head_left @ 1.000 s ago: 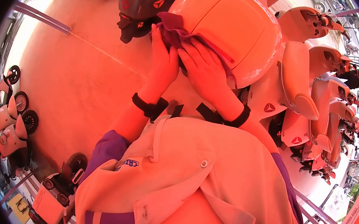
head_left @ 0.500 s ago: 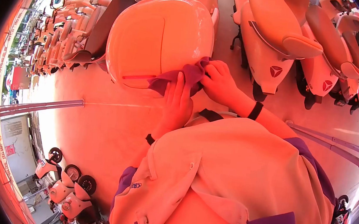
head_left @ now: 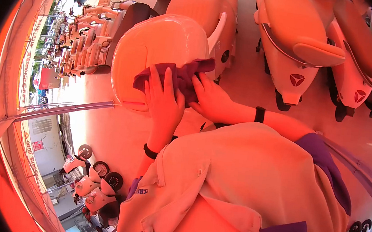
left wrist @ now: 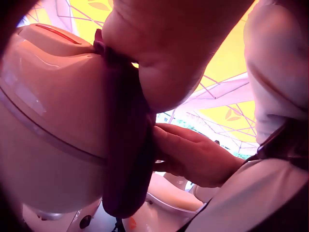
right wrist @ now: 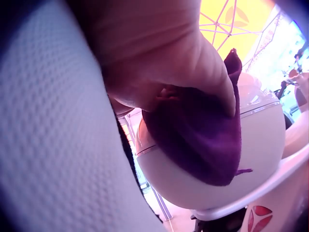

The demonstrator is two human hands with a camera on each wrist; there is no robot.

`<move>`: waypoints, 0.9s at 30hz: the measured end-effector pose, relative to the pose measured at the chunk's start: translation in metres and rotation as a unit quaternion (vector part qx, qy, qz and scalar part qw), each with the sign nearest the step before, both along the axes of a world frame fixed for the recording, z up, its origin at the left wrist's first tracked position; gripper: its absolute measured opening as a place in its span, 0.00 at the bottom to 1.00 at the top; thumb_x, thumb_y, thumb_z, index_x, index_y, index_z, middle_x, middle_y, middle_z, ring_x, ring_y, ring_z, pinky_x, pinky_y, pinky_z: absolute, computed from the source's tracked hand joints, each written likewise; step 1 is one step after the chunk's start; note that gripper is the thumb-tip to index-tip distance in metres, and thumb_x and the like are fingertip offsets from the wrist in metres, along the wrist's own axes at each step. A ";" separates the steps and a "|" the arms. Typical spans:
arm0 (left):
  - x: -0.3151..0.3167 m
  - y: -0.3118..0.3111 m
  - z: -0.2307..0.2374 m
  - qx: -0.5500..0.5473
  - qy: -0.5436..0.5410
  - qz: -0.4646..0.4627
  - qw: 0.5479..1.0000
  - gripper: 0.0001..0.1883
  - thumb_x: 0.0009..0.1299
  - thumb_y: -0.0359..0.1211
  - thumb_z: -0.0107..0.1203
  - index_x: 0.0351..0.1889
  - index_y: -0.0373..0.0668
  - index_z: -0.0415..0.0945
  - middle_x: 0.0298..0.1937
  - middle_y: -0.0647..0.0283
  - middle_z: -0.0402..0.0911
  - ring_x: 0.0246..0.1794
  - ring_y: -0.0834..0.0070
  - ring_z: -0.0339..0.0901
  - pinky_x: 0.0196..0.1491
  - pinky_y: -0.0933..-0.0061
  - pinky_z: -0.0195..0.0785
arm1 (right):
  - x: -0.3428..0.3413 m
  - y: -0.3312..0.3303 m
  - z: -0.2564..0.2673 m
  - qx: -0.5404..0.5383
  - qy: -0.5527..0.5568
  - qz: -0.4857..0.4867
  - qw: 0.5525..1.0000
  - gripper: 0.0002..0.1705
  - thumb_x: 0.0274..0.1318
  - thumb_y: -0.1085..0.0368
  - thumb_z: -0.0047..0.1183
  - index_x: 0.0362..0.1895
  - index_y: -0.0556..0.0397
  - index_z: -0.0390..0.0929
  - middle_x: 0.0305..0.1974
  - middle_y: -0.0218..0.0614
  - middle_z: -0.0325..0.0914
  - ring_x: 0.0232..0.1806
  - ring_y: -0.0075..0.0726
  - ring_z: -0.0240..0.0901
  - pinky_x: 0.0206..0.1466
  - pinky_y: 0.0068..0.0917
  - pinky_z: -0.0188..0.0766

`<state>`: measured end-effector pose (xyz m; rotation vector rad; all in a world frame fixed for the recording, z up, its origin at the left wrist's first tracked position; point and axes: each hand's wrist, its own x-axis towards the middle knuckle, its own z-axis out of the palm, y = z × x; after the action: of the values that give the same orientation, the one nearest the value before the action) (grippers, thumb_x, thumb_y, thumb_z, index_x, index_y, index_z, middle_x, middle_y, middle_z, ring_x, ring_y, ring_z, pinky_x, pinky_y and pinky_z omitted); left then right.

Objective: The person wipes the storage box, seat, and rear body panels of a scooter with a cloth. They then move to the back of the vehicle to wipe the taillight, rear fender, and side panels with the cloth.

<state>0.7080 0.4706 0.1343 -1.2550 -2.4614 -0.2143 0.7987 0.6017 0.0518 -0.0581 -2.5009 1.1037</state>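
purple cloth lay rumpled under the fingers of both hands in the head view, against the near side of a rounded case at the back of a scooter. the left hand had its fingers straight and slightly spread, pressing flat on the cloth. the right hand rested just beside it, its fingers fairly straight and laid on the cloth's other end. beyond the fingertips ran the scooter's seat; well to the right of the right fingers stood another scooter with a dark emblem on its tail. behind the fingers, a dark wristband circled the right wrist, and nearer the camera spread a shirt. red light tinted nearly everything.

in the left wrist view, the cloth hung as a dark fold below the left hand, touching the glossy case; the left fingertips were hidden. the right fingers reached the cloth's far side, and a yellow canopy showed above them.

in the right wrist view, the cloth draped beneath the right hand over the pale case, most of the fingers out of sight. below them and to the right showed a red emblem.
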 end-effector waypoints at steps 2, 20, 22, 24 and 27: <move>0.012 -0.028 -0.007 0.004 -0.008 0.017 1.000 0.34 0.63 0.30 0.54 0.71 0.39 0.62 0.76 0.37 0.51 0.72 0.41 0.57 0.71 0.37 0.47 | -0.002 -0.003 0.003 0.060 0.046 -0.003 0.997 0.47 0.54 0.55 0.62 0.66 0.74 0.55 0.61 0.69 0.56 0.56 0.70 0.67 0.57 0.47 0.71; -0.020 0.043 -0.009 0.073 0.016 0.006 0.997 0.31 0.59 0.24 0.51 0.65 0.34 0.65 0.74 0.40 0.56 0.72 0.42 0.57 0.72 0.43 0.51 | -0.071 0.061 -0.022 -0.156 -0.043 -0.105 0.981 0.29 0.65 0.57 0.52 0.61 0.64 0.63 0.56 0.63 0.67 0.54 0.72 0.69 0.54 0.51 0.69; -0.011 0.010 -0.014 0.098 0.011 0.032 0.995 0.31 0.59 0.23 0.50 0.64 0.33 0.65 0.74 0.40 0.56 0.73 0.42 0.56 0.71 0.42 0.52 | -0.063 0.042 -0.019 -0.103 0.024 -0.137 0.985 0.23 0.61 0.60 0.55 0.53 0.62 0.66 0.52 0.58 0.67 0.51 0.69 0.68 0.52 0.51 0.69; 0.002 -0.028 -0.020 0.122 0.052 0.061 0.989 0.24 0.57 0.23 0.54 0.55 0.34 0.69 0.67 0.43 0.64 0.66 0.43 0.63 0.66 0.47 0.57 | -0.059 0.027 -0.011 -0.044 0.099 -0.137 0.985 0.18 0.56 0.63 0.57 0.46 0.59 0.67 0.47 0.52 0.67 0.49 0.65 0.67 0.50 0.50 0.67; 0.011 -0.078 -0.027 0.159 0.057 0.084 0.982 0.19 0.56 0.24 0.59 0.47 0.35 0.70 0.54 0.49 0.73 0.52 0.53 0.71 0.56 0.53 0.64 | -0.052 0.007 0.016 0.037 0.181 -0.080 0.980 0.16 0.49 0.66 0.60 0.40 0.54 0.69 0.44 0.45 0.66 0.48 0.57 0.65 0.49 0.48 0.65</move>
<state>0.7188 0.3922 0.1077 -0.8952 -2.3061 -0.4554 0.7463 0.6090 0.0679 -0.0333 -2.1677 0.8675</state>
